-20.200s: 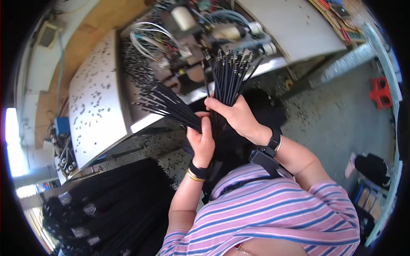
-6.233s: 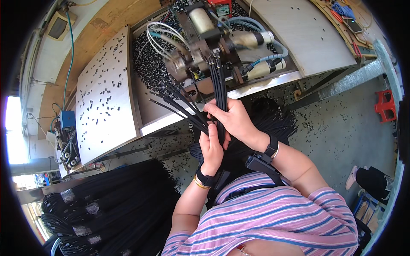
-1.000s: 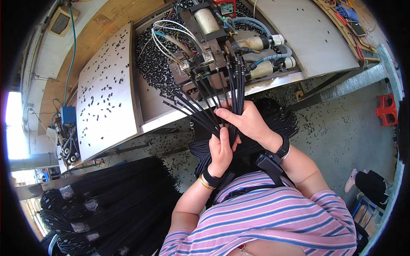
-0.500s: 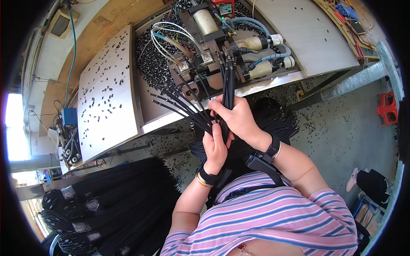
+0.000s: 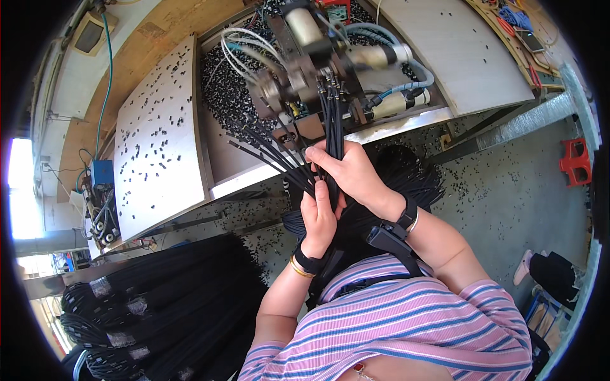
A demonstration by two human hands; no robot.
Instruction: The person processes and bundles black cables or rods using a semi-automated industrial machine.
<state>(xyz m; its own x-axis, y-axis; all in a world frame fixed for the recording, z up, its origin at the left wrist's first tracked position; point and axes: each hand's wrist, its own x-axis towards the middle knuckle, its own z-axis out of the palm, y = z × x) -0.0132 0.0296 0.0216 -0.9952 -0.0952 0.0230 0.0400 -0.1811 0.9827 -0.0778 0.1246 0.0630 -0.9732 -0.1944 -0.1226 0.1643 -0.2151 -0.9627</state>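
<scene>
My left hand (image 5: 320,219) is closed around a fan of thin black cables (image 5: 270,160), whose ends spread to the left over the bench edge. Beside it my right hand (image 5: 352,173) grips an upright bunch of black cables (image 5: 333,124), with thumb and fingertips meeting a single strand between the two groups. The tips of the bunch reach up in front of the machine (image 5: 311,82), a metal assembly with pneumatic cylinders and hoses. Parts of it are smeared by motion. The cables' lower lengths hang below my hands and are partly hidden by them.
Black cut scraps (image 5: 222,89) heap around the machine and lie scattered on the left white board (image 5: 155,146) and the floor. Thick bundles of black cable (image 5: 184,305) hang at lower left. A red stool (image 5: 575,163) stands at far right, beyond a wrapped pole (image 5: 540,117).
The machine's upper parts and cylinders have shifted slightly left and are now blurred. My hands stay nearly in place, the right one a little to the left, still holding the cables.
</scene>
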